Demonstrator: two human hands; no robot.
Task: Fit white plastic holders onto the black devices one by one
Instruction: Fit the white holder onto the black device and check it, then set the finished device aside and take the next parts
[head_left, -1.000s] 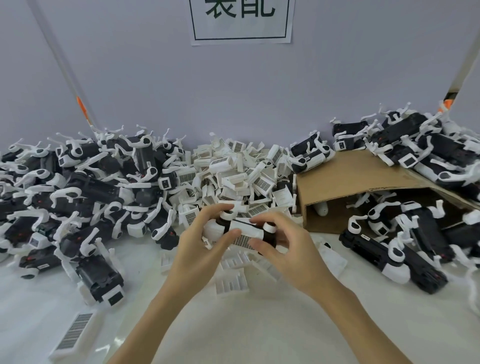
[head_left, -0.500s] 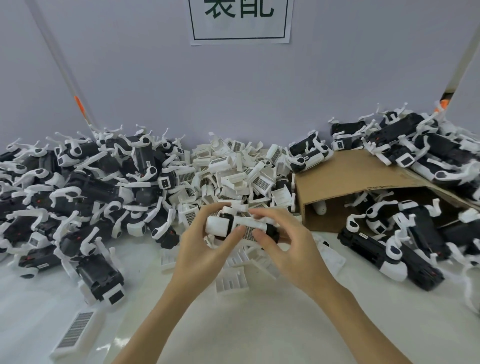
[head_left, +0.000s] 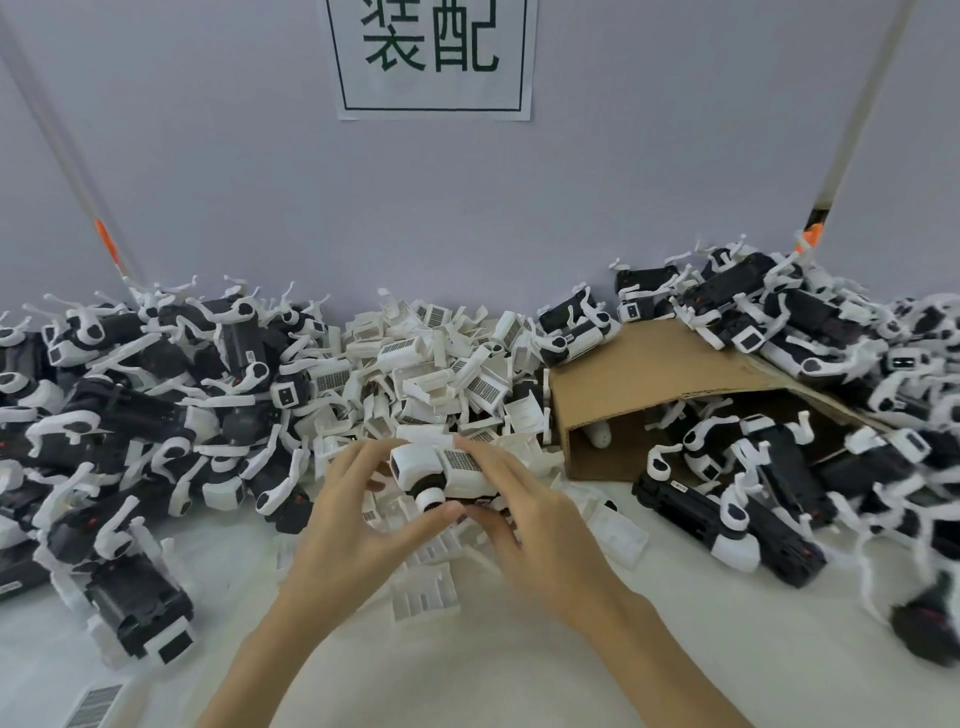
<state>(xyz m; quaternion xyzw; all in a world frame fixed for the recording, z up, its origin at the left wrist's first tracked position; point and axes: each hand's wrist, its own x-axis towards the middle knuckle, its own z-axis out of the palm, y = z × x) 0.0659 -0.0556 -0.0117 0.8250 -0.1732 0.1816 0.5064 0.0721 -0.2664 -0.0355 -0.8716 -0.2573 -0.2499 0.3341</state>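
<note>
Grey-lilac wall (head_left: 623, 182) behind, white table (head_left: 467, 649) below, smooth and matte. One paper sign (head_left: 435, 57) on the wall, two dark green characters in a thin rectangular border. Two pale slanted rods against the wall, one left (head_left: 67, 171), one right (head_left: 857, 119), each with an orange band.

Two hands in view, one device (head_left: 441, 470) between them, held just above the table in front of the middle heap. Device shows mostly white from here: boxy end, grille-textured holder (head_left: 460, 460) on top, round white knob underneath, black body barely visible. Left hand (head_left: 358, 525): fingers curled over the boxy end, thumb under the knob, gripping it. Right hand (head_left: 524, 525): fingers laid over the holder, thumb beneath, gripping the other end.

Three heaps, too dense to count piece by piece:
- left heap (head_left: 145, 415): black devices with curved white arms, dozens
- middle heap (head_left: 441, 374): loose white holders, rectangular, ribbed, some with grille patches
- right heap (head_left: 805, 415): more black-and-white devices (right edge blurred)

One brown cardboard box (head_left: 665, 369) on its side, opening toward the camera, devices spilling from it and stacked on top.

A few loose holders lie flat on the table under the hands, one (head_left: 426, 597) nearest the camera. One barcode-like label piece (head_left: 93, 706) at bottom left.
</note>
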